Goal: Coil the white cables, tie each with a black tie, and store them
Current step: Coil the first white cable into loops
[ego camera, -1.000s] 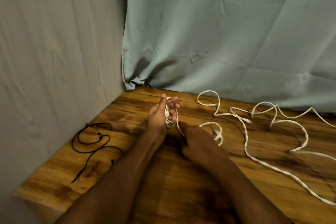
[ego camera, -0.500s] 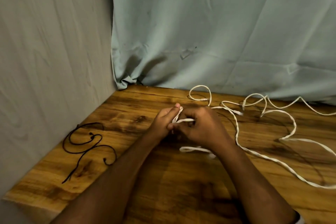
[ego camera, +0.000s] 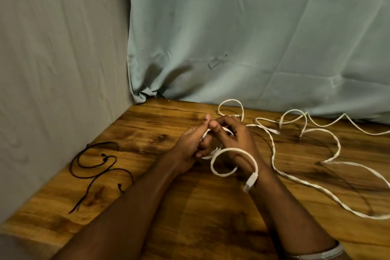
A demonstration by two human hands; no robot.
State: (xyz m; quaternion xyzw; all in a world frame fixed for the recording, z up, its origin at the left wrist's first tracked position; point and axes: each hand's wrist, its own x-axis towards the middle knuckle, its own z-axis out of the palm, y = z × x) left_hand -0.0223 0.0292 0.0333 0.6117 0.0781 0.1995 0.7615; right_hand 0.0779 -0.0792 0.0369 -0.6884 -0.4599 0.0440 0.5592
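A small coil of flat white cable sits between my two hands near the middle of the wooden table. My left hand grips the coil's turns, thumb pointing up. My right hand pinches the same cable against the left thumb. One loop hangs over my right wrist and ends in a white plug. More loose white cable snakes over the table to the right. Black ties lie in curls at the table's left side, apart from both hands.
A grey wall borders the table on the left, and a pale blue curtain hangs along its far edge. The table's front-left corner is near the bottom left. A silver bracelet circles my right forearm.
My right hand came up from the table to meet the left and wrapped another turn. A loop with the plug end now hangs over my right wrist.
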